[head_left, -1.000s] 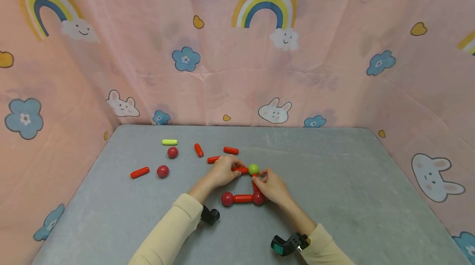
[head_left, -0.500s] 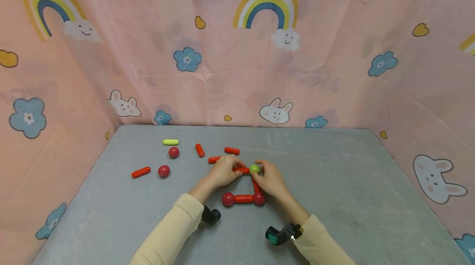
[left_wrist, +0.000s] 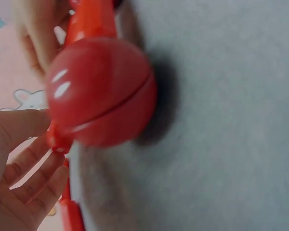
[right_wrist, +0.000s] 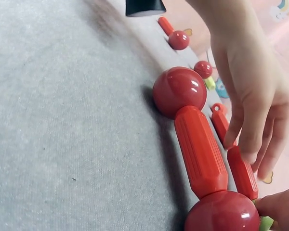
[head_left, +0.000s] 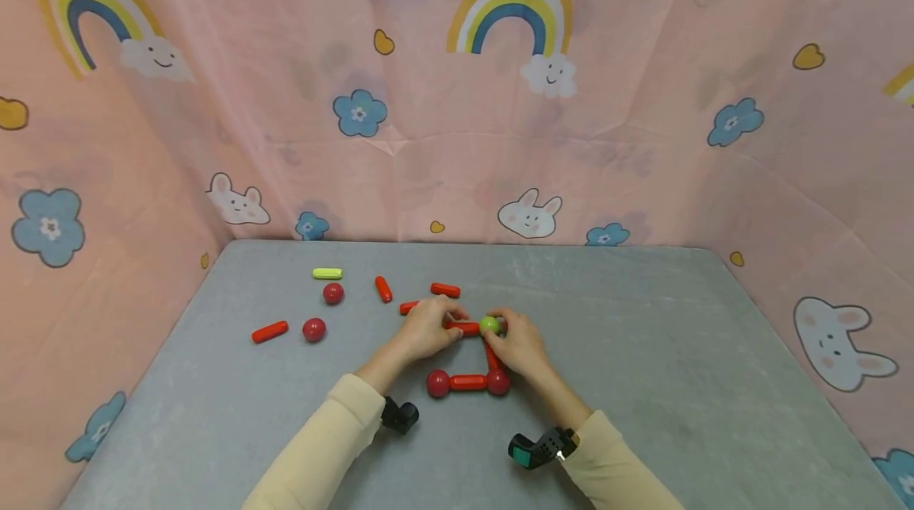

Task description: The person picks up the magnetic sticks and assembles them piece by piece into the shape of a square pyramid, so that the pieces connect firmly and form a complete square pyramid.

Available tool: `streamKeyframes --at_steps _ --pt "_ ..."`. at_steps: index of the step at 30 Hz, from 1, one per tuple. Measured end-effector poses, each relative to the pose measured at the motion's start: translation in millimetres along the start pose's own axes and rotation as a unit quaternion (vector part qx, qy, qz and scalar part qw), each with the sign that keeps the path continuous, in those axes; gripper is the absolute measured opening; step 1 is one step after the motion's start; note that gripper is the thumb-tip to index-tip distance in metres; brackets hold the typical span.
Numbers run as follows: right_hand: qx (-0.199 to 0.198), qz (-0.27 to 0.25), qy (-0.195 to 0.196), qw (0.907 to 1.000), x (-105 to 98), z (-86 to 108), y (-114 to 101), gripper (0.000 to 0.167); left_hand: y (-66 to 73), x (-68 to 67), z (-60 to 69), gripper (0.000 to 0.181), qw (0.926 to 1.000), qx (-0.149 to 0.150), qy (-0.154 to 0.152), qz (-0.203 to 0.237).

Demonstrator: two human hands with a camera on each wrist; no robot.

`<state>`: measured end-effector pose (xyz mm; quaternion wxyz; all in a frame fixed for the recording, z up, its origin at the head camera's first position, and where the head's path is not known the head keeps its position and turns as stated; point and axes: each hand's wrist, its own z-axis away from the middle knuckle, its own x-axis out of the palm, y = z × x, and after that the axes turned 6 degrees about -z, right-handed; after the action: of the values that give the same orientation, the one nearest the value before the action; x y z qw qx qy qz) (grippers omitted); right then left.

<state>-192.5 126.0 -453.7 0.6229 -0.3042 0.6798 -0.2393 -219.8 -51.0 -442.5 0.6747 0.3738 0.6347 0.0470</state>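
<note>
Grey table (head_left: 643, 351), left fingers (head_left: 451, 307) — red rod (head_left: 470, 328) part-hidden

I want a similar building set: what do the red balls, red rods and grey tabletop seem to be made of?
Red balls: probably hard, glossy plastic; sharp highlights, and one shows a seam in the left wrist view.
Red rods: likely moulded plastic with a softer sheen; straight lengthwise ridges show.
Grey tabletop: matte, perhaps fabric-covered, from its fine close-up grain; I can't be sure.
</note>
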Motion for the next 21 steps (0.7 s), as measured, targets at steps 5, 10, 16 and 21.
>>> streamKeyframes --at_steps 5,10,16,21 --pt "0.007 -0.001 -0.002 1.0 0 0.4 0 0.03 -5.4 -14.6 10.6 0.023 0.9994 0.01 0.033 0.008" --pt "0.006 -0.004 -0.004 1.0 0 0.8 -1 0.03 -12.8 -33.4 24.2 0.025 0.9972 -0.006 0.071 0.023" --pt "0.01 -0.007 -0.004 0.9999 1 1.2 -1 0.03 -26.4 -56.3 45.2 0.026 0.9941 -0.02 0.098 0.041" --pt "0.009 -0.008 -0.001 0.9999 0 2.0 0 0.029 -40.8 -70.0 64.3 0.028 0.9914 -0.037 0.124 0.018"
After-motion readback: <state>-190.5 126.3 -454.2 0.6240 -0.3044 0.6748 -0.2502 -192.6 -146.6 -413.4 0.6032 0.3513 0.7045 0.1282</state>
